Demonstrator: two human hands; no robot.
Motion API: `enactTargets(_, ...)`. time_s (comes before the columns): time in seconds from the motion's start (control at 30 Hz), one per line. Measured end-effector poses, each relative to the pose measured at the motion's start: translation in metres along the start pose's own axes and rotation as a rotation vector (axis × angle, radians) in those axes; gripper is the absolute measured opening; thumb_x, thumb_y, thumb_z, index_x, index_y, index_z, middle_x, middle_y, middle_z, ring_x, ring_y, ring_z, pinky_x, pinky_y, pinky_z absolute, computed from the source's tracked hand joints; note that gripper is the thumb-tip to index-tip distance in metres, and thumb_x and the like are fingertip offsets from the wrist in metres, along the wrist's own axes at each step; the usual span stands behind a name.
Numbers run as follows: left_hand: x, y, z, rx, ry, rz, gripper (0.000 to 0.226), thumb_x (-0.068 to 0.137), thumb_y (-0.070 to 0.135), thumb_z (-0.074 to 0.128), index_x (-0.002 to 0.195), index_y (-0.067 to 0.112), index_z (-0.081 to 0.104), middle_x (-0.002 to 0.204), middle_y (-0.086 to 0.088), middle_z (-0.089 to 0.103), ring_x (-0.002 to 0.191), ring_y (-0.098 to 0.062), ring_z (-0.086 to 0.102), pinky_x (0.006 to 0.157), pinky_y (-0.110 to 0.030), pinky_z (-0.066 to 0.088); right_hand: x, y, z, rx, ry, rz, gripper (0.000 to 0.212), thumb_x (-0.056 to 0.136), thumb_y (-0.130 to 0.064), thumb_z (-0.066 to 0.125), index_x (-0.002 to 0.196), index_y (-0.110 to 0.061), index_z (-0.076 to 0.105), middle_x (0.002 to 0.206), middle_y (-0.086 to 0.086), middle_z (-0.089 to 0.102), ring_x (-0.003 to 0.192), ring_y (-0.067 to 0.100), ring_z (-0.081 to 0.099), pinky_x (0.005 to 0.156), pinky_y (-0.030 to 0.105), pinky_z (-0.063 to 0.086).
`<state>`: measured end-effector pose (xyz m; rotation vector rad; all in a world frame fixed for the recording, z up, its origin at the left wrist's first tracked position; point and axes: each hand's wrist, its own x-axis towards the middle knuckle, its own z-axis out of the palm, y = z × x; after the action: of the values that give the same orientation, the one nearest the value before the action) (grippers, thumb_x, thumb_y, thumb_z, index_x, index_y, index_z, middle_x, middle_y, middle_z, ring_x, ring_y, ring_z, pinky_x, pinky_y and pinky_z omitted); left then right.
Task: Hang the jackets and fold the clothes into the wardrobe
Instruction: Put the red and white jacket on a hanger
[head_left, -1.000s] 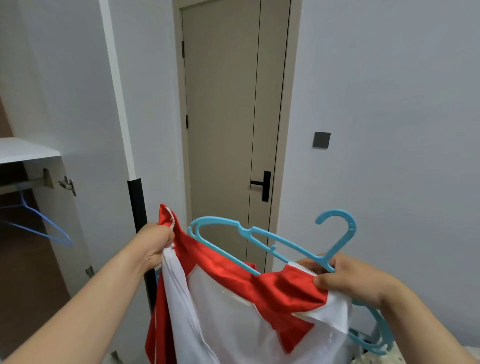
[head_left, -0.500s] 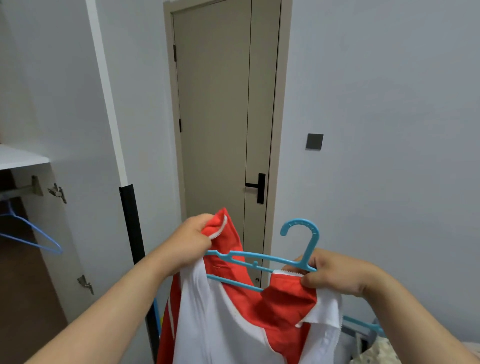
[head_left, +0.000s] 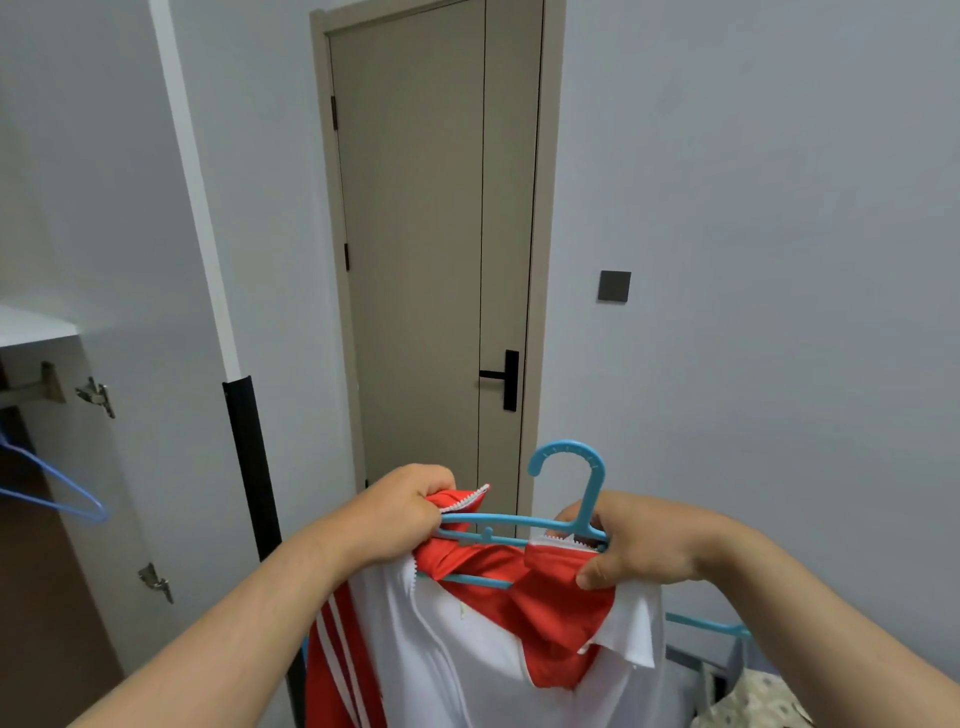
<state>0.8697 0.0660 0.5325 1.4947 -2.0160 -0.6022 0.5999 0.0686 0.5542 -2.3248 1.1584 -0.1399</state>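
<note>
the left hand (head_left: 400, 512) grips the red-and-white zip jacket's (head_left: 498, 623) collar over the turquoise plastic hanger (head_left: 519, 519) — the right hand (head_left: 639, 545) pinches the other side below its hook, probably to seat the shoulders.

Wardrobe opening (head_left: 21, 597), far left: free space below shelf (head_left: 31, 327); one blue wire hanger (head_left: 57, 499) hanging inside.
Open wardrobe door (head_left: 130, 234): stands between left hand (head_left: 405, 512) and opening.
Ahead: closed room door (head_left: 415, 234), wall (head_left: 779, 260).
</note>
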Motion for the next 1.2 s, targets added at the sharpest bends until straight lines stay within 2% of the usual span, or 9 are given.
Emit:
enactTargets(0.1, 0.003, 0.0, -0.004, -0.043, 0.019, 0.003, 0.011, 0.046, 0.011, 0.038, 0.053, 0.019, 0.039, 0.048, 0.013, 0.039, 0.051, -0.008, 0.033, 0.051, -0.029, 0.025, -0.003, -0.011, -0.004, -0.134, 0.074, 0.028, 0.016, 0.085, -0.032, 0.07, 0.098, -0.032, 0.06, 0.093, -0.009, 0.065, 0.086, 0.011, 0.062, 0.08, 0.029, 0.052)
enactTargets(0.27, 0.004, 0.0, -0.007, -0.136, 0.071, -0.016, 0.016, 0.042, 0.009, 0.04, 0.054, 0.02, 0.042, 0.051, 0.01, 0.039, 0.048, -0.005, 0.034, 0.048, -0.025, 0.025, -0.004, -0.024, -0.011, -0.381, 0.219, 0.061, 0.027, 0.092, -0.026, 0.062, 0.082, -0.037, 0.04, 0.081, -0.018, 0.046, 0.072, 0.004, 0.047, 0.06, 0.018, 0.034)
enactTargets(0.47, 0.011, 0.0, -0.006, -0.124, 0.094, -0.006, 0.013, 0.044, 0.009, 0.04, 0.051, 0.02, 0.042, 0.051, 0.01, 0.039, 0.055, -0.012, 0.035, 0.054, -0.029, 0.026, -0.004, -0.026, -0.015, -0.454, 0.373, 0.115, 0.011, 0.094, -0.025, 0.055, 0.101, -0.03, 0.049, 0.088, -0.011, 0.049, 0.078, 0.012, 0.05, 0.062, 0.02, 0.039)
enactTargets(0.67, 0.014, 0.004, -0.015, -0.112, 0.116, -0.008, 0.014, 0.043, 0.009, 0.04, 0.053, 0.019, 0.04, 0.048, 0.012, 0.037, 0.048, -0.006, 0.032, 0.048, -0.025, 0.023, -0.003, -0.024, -0.012, -0.43, 0.463, 0.073, 0.022, 0.098, -0.031, 0.055, 0.119, -0.032, 0.056, 0.108, -0.01, 0.061, 0.088, 0.012, 0.052, 0.075, 0.022, 0.042)
enactTargets(0.8, 0.012, 0.005, -0.015, -0.143, 0.131, -0.044, 0.015, 0.042, 0.008, 0.041, 0.051, 0.02, 0.041, 0.047, 0.012, 0.037, 0.05, -0.009, 0.033, 0.048, -0.023, 0.024, 0.001, -0.019, -0.014, -0.567, 0.645, 0.012, 0.018, 0.09, -0.035, 0.067, 0.107, -0.028, 0.067, 0.118, -0.008, 0.049, 0.107, 0.016, 0.045, 0.092, 0.03, 0.043)
enactTargets(0.87, 0.011, 0.009, -0.013, -0.173, 0.162, -0.057, 0.018, 0.04, 0.007, 0.041, 0.055, 0.018, 0.038, 0.046, 0.012, 0.034, 0.05, -0.01, 0.03, 0.047, -0.024, 0.022, 0.009, -0.013, -0.01, -0.661, 0.859, 0.026, 0.018, 0.073, -0.023, 0.082, 0.087, -0.022, 0.07, 0.108, 0.003, 0.053, 0.097, 0.029, 0.05, 0.08, 0.041, 0.044)
enactTargets(1.03, 0.01, 0.033, -0.008, -0.213, 0.255, -0.05, 0.018, 0.039, 0.008, 0.04, 0.054, 0.017, 0.034, 0.04, 0.012, 0.032, 0.041, -0.005, 0.026, 0.043, -0.023, 0.02, 0.024, -0.01, 0.003, -0.479, 1.385, 0.086, 0.01, 0.07, -0.004, 0.062, 0.07, -0.012, 0.067, 0.096, 0.018, 0.053, 0.081, 0.035, 0.046, 0.068, 0.038, 0.035)
enactTargets(1.1, 0.009, 0.04, -0.007, -0.203, 0.265, -0.024, 0.016, 0.041, 0.009, 0.039, 0.054, 0.018, 0.034, 0.041, 0.011, 0.032, 0.041, -0.005, 0.026, 0.042, -0.021, 0.019, 0.026, -0.011, 0.005, -0.336, 1.457, 0.09, 0.019, 0.075, 0.006, 0.057, 0.072, -0.011, 0.066, 0.095, 0.017, 0.048, 0.078, 0.031, 0.043, 0.068, 0.035, 0.032)
enactTargets(1.2, 0.009, 0.042, -0.006, -0.189, 0.255, -0.015, 0.017, 0.041, 0.009, 0.039, 0.054, 0.018, 0.032, 0.041, 0.012, 0.031, 0.042, -0.006, 0.025, 0.042, -0.022, 0.018, 0.028, -0.011, 0.008, -0.07, 1.404, -0.022, 0.026, 0.081, 0.014, 0.058, 0.077, -0.011, 0.065, 0.093, 0.005, 0.037, 0.073, 0.016, 0.04, 0.067, 0.029, 0.038)
